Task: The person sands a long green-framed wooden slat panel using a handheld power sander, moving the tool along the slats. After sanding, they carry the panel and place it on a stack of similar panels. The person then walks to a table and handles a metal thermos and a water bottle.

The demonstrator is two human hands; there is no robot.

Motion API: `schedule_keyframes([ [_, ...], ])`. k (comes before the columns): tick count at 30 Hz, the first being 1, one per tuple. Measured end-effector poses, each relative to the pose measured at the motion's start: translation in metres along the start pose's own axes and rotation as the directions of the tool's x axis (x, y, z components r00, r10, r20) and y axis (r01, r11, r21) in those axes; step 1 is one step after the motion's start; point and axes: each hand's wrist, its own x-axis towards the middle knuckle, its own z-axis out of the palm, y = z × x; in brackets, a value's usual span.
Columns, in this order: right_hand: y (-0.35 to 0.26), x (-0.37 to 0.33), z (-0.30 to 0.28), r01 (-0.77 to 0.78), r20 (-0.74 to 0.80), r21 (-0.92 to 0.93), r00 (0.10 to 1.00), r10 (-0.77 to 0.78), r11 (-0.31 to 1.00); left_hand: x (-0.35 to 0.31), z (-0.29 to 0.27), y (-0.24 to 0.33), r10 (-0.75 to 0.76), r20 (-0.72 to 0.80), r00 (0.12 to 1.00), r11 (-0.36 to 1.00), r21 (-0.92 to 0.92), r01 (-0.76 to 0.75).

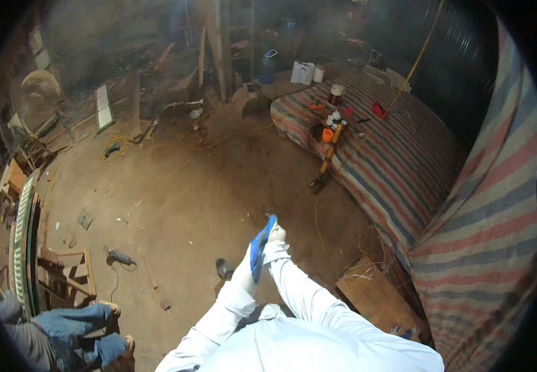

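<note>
Both my hands wear white work gloves, with blue coating showing on the left one. My left hand [256, 251] reaches forward with its fingers straight and its blue side turned toward the other hand. My right hand [276, 235] meets it near the fingertips, and the two touch over the bare dirt floor. The right fingers are mostly hidden, so their grip cannot be made out. No tool or object shows between the hands. A dark shoe [224, 269] shows just left of my left wrist.
A person in jeans [76, 328] sits at lower left, beside a wooden frame [73, 273] and an angle grinder [119, 257]. Striped sheeting [386, 161] covers a platform at right, bearing cups and an orange container [328, 135]. A wooden board [374, 294] lies at lower right.
</note>
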Motion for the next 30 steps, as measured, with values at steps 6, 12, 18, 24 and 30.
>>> schedule_keyframes([
  [6, -0.128, 0.249, 0.178, -0.176, -0.308, 0.655, 0.826, 0.472, 0.735, 0.167, -0.21, 0.178, -0.392, -0.126, 0.911, 0.919, -0.001, 0.395],
  [12, -0.241, 0.46, 0.322, -0.245, 0.522, 0.596, 0.842, -0.137, 0.765, 0.462, -0.164, 0.438, 0.221, -0.108, 0.969, 0.73, 0.678, -0.091],
  [18, -0.397, 0.568, 0.494, -0.393, 0.618, 0.64, 0.774, -0.138, 0.66, 0.79, -0.207, 0.527, 0.174, -0.033, 0.984, 0.683, 0.724, -0.096],
  [24, -0.448, 0.79, 0.601, -0.416, 0.538, 0.814, 0.803, -0.258, 0.405, 1.057, -0.243, 0.549, 0.494, -0.229, 0.839, 0.617, 0.772, -0.153],
  [30, -0.41, 1.031, 0.73, 0.238, 0.483, 0.24, 0.812, -0.329, 0.941, 1.317, -0.329, 0.612, 0.245, -0.608, 0.755, 0.791, 0.576, 0.207],
])
